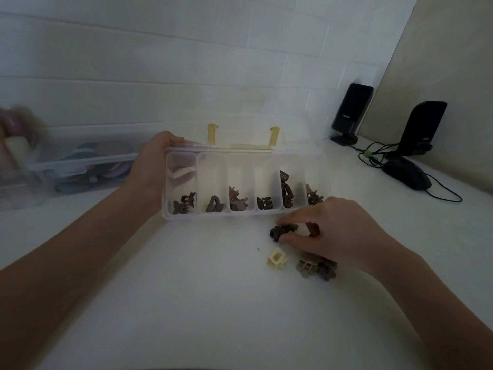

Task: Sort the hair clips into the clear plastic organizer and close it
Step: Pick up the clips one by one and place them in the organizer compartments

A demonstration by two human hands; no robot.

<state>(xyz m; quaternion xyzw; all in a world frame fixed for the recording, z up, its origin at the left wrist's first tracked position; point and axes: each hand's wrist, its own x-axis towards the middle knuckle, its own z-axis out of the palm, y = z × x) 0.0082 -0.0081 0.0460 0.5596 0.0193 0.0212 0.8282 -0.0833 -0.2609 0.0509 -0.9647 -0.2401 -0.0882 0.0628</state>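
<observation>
Head view: your right hand (344,233) fingers pinch a dark clip (282,231) at 5 o'clock; your left hand (152,169) grips the organizer (240,212). Light, stiff, springy; hold its sides.

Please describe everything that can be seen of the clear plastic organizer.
The clear plastic organizer is a long translucent box with a row of narrow compartments, each holding small brown hair clips. Its lid stands open at the back, with two yellow latches. It is tilted up toward the camera; the left hand grips its left end.
</observation>
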